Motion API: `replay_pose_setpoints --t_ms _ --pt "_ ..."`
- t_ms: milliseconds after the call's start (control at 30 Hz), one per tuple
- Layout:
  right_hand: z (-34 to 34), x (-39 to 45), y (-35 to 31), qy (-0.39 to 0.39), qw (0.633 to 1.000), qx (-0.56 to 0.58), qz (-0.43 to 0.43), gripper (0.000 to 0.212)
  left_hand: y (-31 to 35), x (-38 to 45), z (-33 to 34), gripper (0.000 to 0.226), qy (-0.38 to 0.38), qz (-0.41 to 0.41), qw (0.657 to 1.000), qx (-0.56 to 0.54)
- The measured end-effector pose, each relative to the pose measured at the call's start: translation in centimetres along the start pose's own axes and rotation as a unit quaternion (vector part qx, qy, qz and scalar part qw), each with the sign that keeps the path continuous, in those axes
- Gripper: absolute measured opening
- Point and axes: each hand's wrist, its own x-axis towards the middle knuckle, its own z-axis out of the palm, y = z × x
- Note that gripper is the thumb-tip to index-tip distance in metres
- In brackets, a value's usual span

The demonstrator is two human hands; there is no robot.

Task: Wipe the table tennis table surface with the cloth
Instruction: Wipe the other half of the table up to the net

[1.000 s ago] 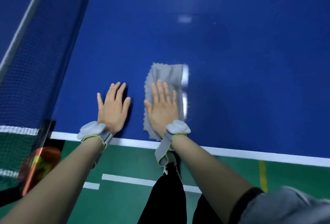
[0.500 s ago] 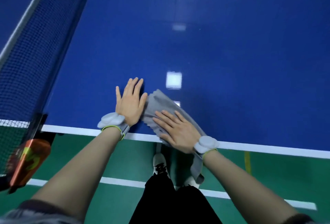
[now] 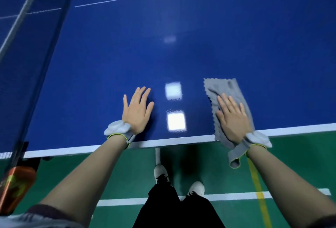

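Note:
A grey cloth (image 3: 226,89) lies flat on the blue table tennis table (image 3: 163,60), at the near right, with one corner hanging over the white edge line. My right hand (image 3: 232,118) presses flat on the cloth, fingers straight. Well to its left, my left hand (image 3: 137,111) rests flat on the bare blue surface near the table's near edge, apart from the cloth. Both wrists wear grey bands.
The net (image 3: 32,33) runs along the left side up to its post. An orange object (image 3: 16,186) sits blurred at the lower left below the table edge. Green floor (image 3: 291,164) with white and yellow lines lies beneath me, with my shoes (image 3: 161,171) on it.
My right hand has slid the cloth to the right along the near edge, away from my left hand, and the cloth is spread straighter. My left hand stays flat on the table.

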Motion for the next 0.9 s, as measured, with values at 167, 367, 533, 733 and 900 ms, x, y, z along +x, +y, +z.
replay_pose_setpoints --t_ms 167,367,533,733,900 --pt "0.8 -2.1 0.5 0.063 0.973 0.035 0.218 0.054 3.3 0.4 0.9 0.05 -0.016 0.053 0.998 -0.002" --pt "1.8 0.0 -4.4 0.092 0.937 0.072 0.33 0.058 1.5 2.8 0.7 0.05 -0.039 0.084 0.996 -0.006" --pt "2.3 5.1 -9.2 0.1 0.94 0.066 0.32 0.065 -3.1 5.9 -0.3 0.05 -0.042 0.083 0.995 -0.019" --pt "2.7 14.2 -18.0 0.092 0.955 0.053 0.279 0.058 -13.1 10.4 -2.4 0.05 -0.034 0.047 0.998 -0.016" --pt "4.0 21.5 -28.3 0.067 0.979 0.053 0.184 0.058 -23.4 11.1 -4.4 0.047 0.025 -0.062 0.996 -0.058"
